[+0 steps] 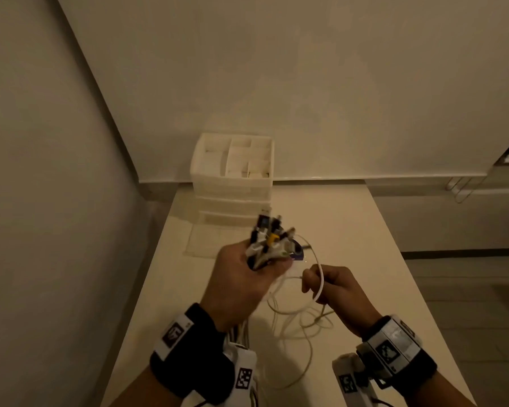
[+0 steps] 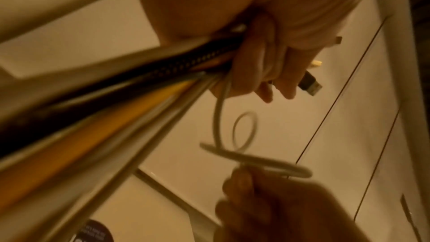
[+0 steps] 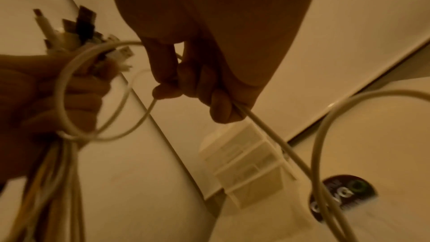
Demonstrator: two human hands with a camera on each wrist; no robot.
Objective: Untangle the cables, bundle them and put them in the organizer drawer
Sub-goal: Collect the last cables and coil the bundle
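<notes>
White cable runs through my right hand, fingers curled round it above the middle of the desk. My left hand grips the bundle of cables, plugs fanned upward. Organizer stands at the far left corner of the desk, one drawer pulled out toward me. Left wrist view alone shows a black braided cable and a yellow cable in the bundle, plus a USB plug past my fingertips. Right wrist view shows the white cable looping round the bundle and a dark round sticker on the desk.
</notes>
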